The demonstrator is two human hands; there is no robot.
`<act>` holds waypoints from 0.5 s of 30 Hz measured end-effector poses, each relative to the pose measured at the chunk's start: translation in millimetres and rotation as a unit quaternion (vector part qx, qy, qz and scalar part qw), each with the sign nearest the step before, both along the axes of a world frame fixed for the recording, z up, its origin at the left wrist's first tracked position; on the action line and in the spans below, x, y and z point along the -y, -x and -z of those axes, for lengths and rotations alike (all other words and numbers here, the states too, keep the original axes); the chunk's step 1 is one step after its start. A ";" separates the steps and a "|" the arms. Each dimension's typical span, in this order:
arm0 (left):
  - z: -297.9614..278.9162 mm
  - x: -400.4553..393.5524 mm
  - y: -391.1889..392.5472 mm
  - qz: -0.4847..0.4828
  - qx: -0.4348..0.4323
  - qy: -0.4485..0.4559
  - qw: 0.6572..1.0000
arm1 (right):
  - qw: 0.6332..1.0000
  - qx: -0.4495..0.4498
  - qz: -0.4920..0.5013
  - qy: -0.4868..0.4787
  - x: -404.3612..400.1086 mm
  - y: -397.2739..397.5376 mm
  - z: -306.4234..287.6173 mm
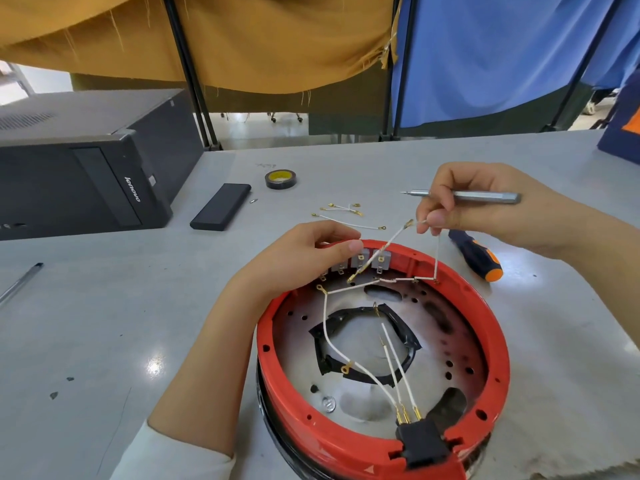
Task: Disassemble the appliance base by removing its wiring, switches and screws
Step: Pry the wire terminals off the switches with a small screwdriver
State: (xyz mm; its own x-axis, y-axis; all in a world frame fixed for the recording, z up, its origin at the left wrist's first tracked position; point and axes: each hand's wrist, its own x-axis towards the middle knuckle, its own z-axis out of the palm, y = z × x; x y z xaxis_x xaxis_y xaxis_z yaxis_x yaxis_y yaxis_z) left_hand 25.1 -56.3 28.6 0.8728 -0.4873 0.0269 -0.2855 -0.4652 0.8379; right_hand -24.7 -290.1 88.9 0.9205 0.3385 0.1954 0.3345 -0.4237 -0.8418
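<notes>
Wire removal under way: left hand [304, 258] grips the rim of the red appliance base [381, 362] on the worktop [104, 323]; right hand [485, 206] pinches a white wire [388, 245], screwdriver tucked alongside. Next, free its remaining terminal at the switches [367, 261].

A Lenovo computer case [86, 168], black tape roll [280, 179] and pen [20, 282] lie on the table [104, 323].
</notes>
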 end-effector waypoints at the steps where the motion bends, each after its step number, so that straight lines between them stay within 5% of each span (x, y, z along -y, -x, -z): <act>1: -0.1 0.2 -0.1 -0.002 -0.002 0.002 1.000 | 1.000 0.001 0.002 -0.025 -0.6 -1.0 1.2; 11: 1.3 -0.8 -2.8 -0.030 -0.004 0.009 0.999 | 0.955 -0.024 0.139 -0.260 -34.6 -40.1 11.4; 15: 3.9 -0.6 -5.3 -0.029 0.000 0.013 0.999 | 0.949 -0.066 0.226 -0.209 -33.6 -74.9 16.6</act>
State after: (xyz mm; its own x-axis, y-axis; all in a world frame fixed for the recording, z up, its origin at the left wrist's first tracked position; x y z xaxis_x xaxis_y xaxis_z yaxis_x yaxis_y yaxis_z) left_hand 30.4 -55.7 24.6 0.8999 -0.4342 0.0393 -0.2589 -0.4598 0.8494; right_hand 50.2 -256.5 72.3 0.9788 -0.1794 0.0988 0.0782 -0.1183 -0.9899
